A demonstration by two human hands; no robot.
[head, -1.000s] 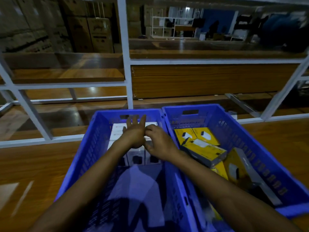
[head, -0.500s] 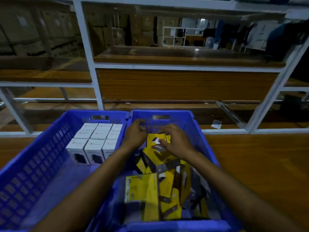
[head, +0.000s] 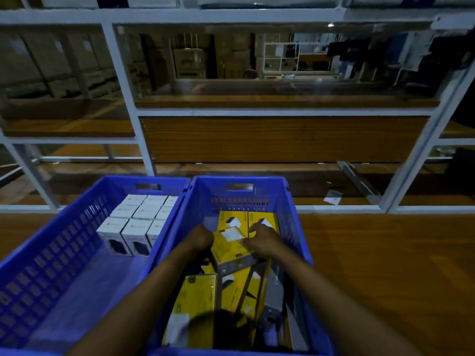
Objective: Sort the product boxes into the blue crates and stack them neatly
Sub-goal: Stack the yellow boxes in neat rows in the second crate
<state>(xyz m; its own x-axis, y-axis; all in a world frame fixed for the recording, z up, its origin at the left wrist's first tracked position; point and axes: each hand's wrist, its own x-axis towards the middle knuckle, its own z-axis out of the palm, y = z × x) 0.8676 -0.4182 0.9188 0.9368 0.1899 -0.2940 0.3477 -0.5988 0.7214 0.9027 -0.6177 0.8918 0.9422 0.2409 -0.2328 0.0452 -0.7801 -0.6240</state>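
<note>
The scene is dim. The left hand (head: 199, 238) dips into the right crate (head: 239, 201) with only its back in view; its fingers are hidden below it, against the left edge of a tilted yellow box (head: 231, 250), so I cannot tell whether it has hold of anything. The right hand (head: 262, 241) lies on the right side of that box's top, forefinger stretched toward the far end; its other fingers curl out of sight, so I cannot tell if it grips or only rests there.

Near this box more yellow boxes (head: 198, 299) lie jumbled at odd angles, with grey and black sides showing. Two more lie flat side by side at the far end. A round shadow covers the near ones, and their print is too blurred to read. The near edge of the view cuts off both crates.

The left crate (head: 51, 253) touches the right one. At its far end, white boxes (head: 140, 219) stand in a tidy three-by-three block with dark pictures on their near faces.

Both crates sit on a wooden table (head: 385, 265) in front of a white rack (head: 123, 86).
</note>
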